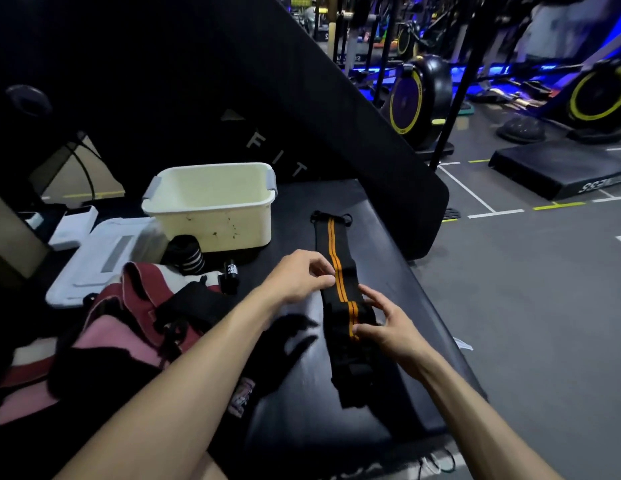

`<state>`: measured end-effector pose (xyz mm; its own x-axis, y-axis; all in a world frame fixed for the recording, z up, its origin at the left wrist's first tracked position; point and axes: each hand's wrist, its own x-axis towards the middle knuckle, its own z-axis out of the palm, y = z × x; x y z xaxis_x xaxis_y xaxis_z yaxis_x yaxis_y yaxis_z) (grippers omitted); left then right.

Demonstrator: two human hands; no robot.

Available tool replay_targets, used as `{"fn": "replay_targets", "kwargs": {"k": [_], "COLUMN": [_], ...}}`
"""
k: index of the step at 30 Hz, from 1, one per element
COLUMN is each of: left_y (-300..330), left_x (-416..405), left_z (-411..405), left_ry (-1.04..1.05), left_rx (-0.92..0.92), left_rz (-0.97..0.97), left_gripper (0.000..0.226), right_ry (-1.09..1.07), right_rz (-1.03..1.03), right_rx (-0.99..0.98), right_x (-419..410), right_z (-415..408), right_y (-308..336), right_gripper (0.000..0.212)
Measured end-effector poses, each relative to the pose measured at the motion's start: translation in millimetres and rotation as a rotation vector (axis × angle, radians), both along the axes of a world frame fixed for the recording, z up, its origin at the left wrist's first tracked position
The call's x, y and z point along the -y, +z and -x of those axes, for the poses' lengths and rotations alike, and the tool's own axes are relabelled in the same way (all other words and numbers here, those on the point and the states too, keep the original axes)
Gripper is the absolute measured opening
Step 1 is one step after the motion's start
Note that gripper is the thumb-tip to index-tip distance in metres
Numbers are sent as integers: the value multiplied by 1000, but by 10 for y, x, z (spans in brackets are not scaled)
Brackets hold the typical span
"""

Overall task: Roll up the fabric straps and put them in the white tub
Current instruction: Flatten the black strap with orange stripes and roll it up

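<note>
Left hand (298,277) pinches the strap (340,271) edge; right hand (388,323) apparently grips its rolled end.

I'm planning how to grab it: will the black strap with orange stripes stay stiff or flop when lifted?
The orange-striped strap will probably flop: it lies flat on the bench and bends where the left hand and right hand pinch it. It looks thin, so likely light. The started roll may unwind if released.

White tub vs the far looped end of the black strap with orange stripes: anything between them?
Head view: nothing; only bare black bench pad between the white plastic tub and the black orange-striped fabric strap.
</note>
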<state>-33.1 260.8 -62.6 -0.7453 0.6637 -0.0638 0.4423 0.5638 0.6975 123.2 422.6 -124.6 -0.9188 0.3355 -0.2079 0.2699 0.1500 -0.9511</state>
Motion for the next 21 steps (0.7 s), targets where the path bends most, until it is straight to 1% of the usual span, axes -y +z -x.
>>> {"fn": "replay_targets", "kwargs": {"k": [2, 5, 7, 8, 9, 11, 15, 17, 21], "left_y": [50, 16, -81, -148, -212, -349, -541, -616, -693], "left_x": [88, 190, 241, 268, 296, 356, 449, 462, 415], "left_z": [-219, -565, -793, -900, -1002, -1183, -1376, -1428, -1498], "left_ry": [-94, -240, -293, -308, -318, -296, -234, -218, -156], "left_rx": [15, 14, -1, -6, -2, 8, -73, -60, -14], "left_rz": [45, 146, 166, 170, 174, 180, 232, 227, 174], "left_gripper": [8, 10, 17, 21, 24, 25, 24, 24, 33], "right_ry": [26, 30, 85, 140, 188, 213, 143, 95, 55], "right_rz": [-117, -450, -556, -578, -594, -621, -669, -667, -646], "right_rx": [-24, 7, 66, 103, 131, 141, 60, 30, 10], "right_x": [31, 63, 90, 116, 150, 222, 334, 355, 344], "right_z": [-136, -341, -453, -503, -557, -643, -755, -776, -796], "right_y": [8, 30, 42, 34, 26, 1, -67, -119, -161], "right_gripper": [72, 41, 23, 19, 21, 23, 12, 8, 6]}}
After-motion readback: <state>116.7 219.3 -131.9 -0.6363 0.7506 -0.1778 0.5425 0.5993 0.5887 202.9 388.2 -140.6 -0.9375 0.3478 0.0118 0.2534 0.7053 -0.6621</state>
